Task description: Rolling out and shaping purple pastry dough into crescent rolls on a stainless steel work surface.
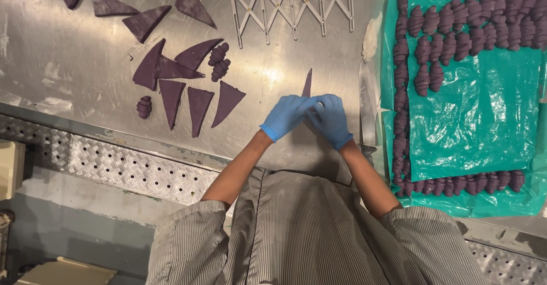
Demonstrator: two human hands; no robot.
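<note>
Both my hands wear blue gloves and meet over one purple dough triangle point(307, 84) on the steel table point(85, 62). My left hand point(286, 115) and my right hand point(330, 119) press its wide end, which they hide; only the narrow tip points away from me. Several flat purple dough triangles point(198, 107) lie to the left. Three small rolled purple crescents point(218, 54) sit among them.
A tray lined with teal plastic film point(473, 119) on the right holds several rows of rolled purple crescents point(456, 28). An expanding multi-wheel metal cutter point(290, 3) lies at the far edge. A knife point(367, 114) lies between my hands and the tray.
</note>
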